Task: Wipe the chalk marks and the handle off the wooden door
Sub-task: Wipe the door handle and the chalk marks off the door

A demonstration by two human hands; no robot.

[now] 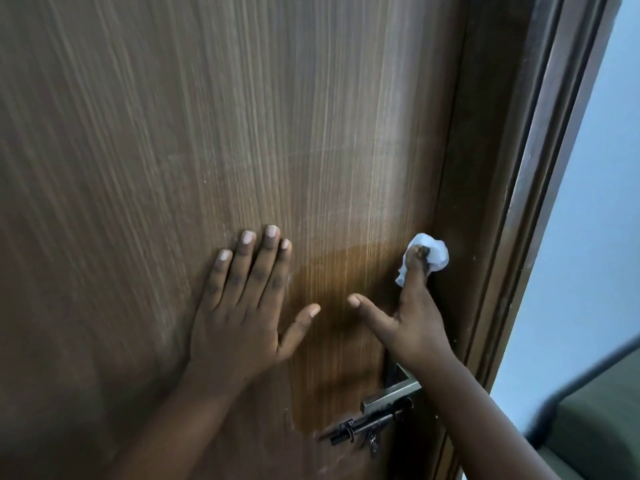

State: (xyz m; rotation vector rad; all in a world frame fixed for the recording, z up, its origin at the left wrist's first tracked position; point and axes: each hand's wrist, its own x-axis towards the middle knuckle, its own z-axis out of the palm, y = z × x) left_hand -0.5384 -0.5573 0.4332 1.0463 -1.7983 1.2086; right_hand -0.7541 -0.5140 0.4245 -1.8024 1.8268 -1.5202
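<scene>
The brown wooden door (214,126) fills most of the head view, with faint pale smears across its middle and a darker, damp-looking patch (332,323) low down. My left hand (242,306) lies flat on the door with its fingers spread. My right hand (412,320) presses a crumpled white wipe (437,255) against the door near its right edge, fingers straight and thumb stretched out to the left. The metal lever handle (393,393) shows under my right wrist, partly hidden by it.
A dark sliding bolt (367,427) sits just below the handle. The dark door frame (519,188) runs along the right side, with a pale blue wall (595,237) beyond it. A dark grey-green object (595,431) fills the lower right corner.
</scene>
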